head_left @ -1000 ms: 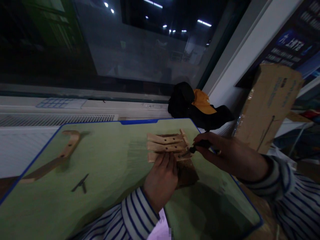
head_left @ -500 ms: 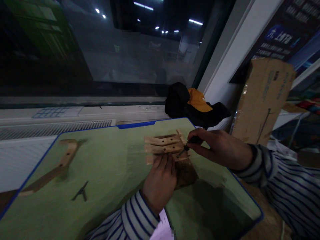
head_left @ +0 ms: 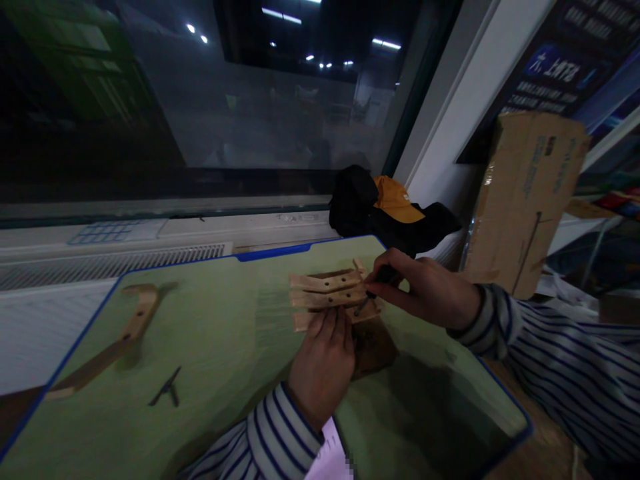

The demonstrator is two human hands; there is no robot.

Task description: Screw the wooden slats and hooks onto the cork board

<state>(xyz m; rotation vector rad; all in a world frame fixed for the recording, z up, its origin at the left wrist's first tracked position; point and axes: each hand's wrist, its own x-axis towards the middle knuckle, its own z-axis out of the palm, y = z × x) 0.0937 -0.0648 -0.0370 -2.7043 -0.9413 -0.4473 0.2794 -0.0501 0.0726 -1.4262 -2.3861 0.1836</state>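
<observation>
Your right hand (head_left: 413, 287) pinches a dark-handled screwdriver (head_left: 386, 273), its tip at the nearest wooden strip (head_left: 370, 313), twelve o'clock from your left hand (head_left: 324, 360), whose fingertips rest there, grip unclear. This looks like screw-turning; the next turn calls for steady wood. At two o'clock: a cardboard box (head_left: 523, 207), contents hidden.

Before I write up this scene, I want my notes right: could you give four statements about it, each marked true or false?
1. The right hand grips a dark-handled tool. True.
2. The left hand rests on the cardboard box. False: it rests on the nearest wooden slat.
3. The bent wooden piece at left has two visible holes. True.
4. The orange item lies on the green tabletop. False: it sits beyond the tabletop's far edge.
</observation>
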